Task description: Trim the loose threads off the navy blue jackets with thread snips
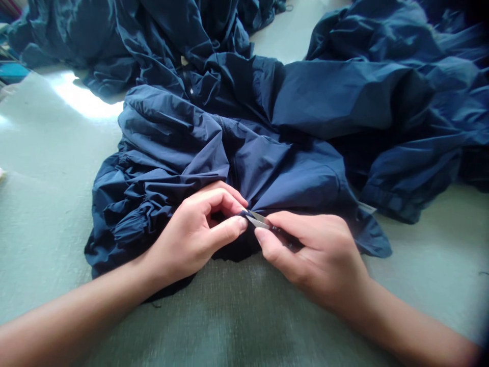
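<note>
A navy blue jacket lies crumpled across the middle of the table, its thin fabric full of folds. My left hand pinches a small bit of its near edge between thumb and fingers. Thread snips are gripped in my right hand, their two pointed blades slightly apart and touching the fabric at my left fingertips. Most of the snips' body is hidden inside my right hand. Whether a thread lies between the blades is too small to tell.
More navy garments are heaped at the back right, and another dark blue pile lies at the back left. The pale table shows at the left and along the front. A white tag sticks out at the jacket's right.
</note>
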`<state>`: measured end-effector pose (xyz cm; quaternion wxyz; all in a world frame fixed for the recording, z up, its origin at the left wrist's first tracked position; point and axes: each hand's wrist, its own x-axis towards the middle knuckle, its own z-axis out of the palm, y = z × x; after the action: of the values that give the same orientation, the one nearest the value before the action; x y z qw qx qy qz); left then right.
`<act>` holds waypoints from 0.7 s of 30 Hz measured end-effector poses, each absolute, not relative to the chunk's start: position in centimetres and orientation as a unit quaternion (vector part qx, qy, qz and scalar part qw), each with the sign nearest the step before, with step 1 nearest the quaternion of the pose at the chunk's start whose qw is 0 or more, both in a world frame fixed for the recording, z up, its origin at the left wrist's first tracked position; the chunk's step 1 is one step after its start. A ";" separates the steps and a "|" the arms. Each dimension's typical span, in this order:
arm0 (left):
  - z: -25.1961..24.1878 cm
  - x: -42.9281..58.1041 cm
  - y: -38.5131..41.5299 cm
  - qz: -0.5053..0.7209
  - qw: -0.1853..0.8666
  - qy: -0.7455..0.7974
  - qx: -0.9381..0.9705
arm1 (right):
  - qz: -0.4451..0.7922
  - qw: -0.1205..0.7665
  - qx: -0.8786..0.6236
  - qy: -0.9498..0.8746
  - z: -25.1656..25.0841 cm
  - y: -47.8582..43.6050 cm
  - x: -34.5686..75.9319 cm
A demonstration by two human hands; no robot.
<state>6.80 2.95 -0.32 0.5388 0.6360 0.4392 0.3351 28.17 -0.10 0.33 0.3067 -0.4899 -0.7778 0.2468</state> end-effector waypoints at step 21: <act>0.0 5.9 3.6 0.267 0.690 0.363 0.566 | 0.541 0.363 -0.494 -0.576 1.8 1.3 30.7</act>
<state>5.88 3.63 0.00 0.6900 0.5664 0.3633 0.2666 30.67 1.32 1.78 0.3631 -0.4940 -0.5757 0.5411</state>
